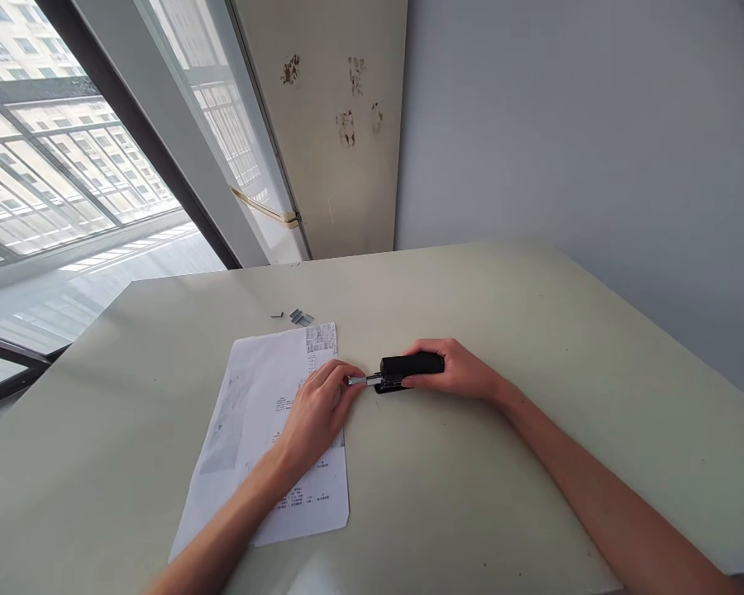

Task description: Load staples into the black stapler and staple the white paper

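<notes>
In the head view, gripping black stapler in right hand, pinching its metal end with left hand, just right of printed sheet on bench. Showing grey staple strips just beyond the sheet.

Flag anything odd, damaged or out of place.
Dark blotches mark the beige panel behind the table, like worn or stained finish. What look like staple strips lie loose beyond the paper. The metal piece jutting from the stapler, pinched by the left hand, looks like handling rather than damage.
</notes>
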Motion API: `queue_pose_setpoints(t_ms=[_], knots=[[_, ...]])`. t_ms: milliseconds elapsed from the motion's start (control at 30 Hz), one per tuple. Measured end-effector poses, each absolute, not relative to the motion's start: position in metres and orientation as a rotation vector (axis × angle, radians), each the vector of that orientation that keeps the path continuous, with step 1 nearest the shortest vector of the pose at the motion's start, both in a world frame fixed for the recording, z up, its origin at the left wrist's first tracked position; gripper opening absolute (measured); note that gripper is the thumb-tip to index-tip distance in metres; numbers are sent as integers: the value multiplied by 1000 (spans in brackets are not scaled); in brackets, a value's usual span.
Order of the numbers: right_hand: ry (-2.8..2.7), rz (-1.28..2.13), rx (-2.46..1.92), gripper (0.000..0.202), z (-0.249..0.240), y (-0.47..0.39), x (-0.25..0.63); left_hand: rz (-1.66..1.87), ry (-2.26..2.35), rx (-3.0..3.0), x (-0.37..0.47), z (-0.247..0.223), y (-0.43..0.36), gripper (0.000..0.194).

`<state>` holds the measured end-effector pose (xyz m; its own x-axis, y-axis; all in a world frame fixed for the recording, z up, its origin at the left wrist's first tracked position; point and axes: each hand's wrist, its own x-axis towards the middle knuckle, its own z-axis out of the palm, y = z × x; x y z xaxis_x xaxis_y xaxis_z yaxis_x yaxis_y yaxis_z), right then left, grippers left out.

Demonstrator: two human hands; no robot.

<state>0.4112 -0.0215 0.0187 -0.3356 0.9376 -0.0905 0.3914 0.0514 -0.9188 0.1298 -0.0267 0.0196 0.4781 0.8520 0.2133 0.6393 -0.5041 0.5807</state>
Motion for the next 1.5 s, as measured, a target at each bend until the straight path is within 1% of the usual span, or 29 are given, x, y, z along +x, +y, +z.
queue_pose_setpoints(t_ms=[267,367,533,700,867,1433,1500], knots=[[-1781,1263,-1326,37,20,-22,411,693,1193,2297,125,16,-23,21],[-1784,1269,-1341,39,20,-22,411,633,1114,2304,112,20,-15,23],[-1806,1303,-1344,41,17,-20,414,543,1045,2205,96,28,-9,21],[-1882,1370,-1217,36,15,-18,420,534,897,2117,97,24,-12,20],[-1883,1369,-1131,33,17,-23,415,560,886,2088,100,16,-12,21],[-1865,1460,-996,32,15,-36,390,513,911,2103,111,16,-15,43],[-1859,1454,-980,32,15,-39,385,512,905,2126,111,14,-15,43]])
